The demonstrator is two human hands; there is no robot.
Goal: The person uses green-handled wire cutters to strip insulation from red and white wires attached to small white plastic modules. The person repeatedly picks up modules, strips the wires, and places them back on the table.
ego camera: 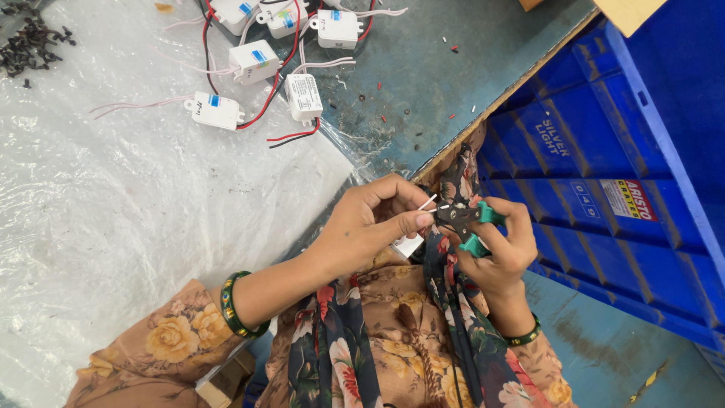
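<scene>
Over the lap, left hand pinching white wires, right hand gripping green-handled cutters

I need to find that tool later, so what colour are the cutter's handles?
Teal green, on the cutter in the right hand; head view.

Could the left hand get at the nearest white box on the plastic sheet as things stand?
Probably not at once: the left hand is pinching white wires at the cutter. The way to the white box looks free otherwise, only bare plastic sheet between.
</scene>
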